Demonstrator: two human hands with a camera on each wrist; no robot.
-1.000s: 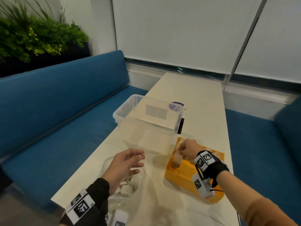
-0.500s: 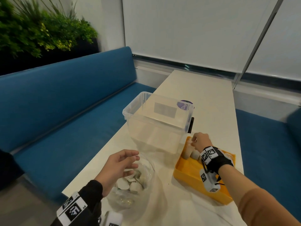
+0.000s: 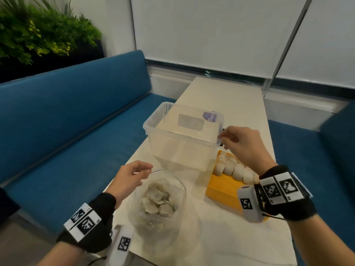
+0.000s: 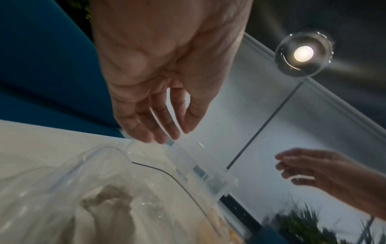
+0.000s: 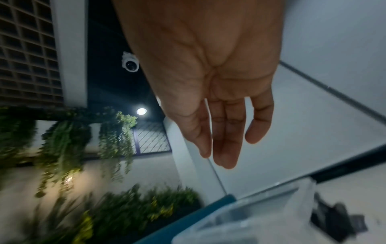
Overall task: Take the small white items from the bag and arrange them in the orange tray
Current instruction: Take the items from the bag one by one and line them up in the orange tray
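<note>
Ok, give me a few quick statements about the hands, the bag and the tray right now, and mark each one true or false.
1. The right hand holds a white item. False: its fingers are relaxed and hold nothing.
2. White items stand in a row along the far side of the orange tray. True.
3. The clear bag is empty. False: white items are piled inside.
4. The left hand hovers by the bag's rim, holding nothing. True.
5. The clear plastic bin is full of white items. False: it looks empty.
</note>
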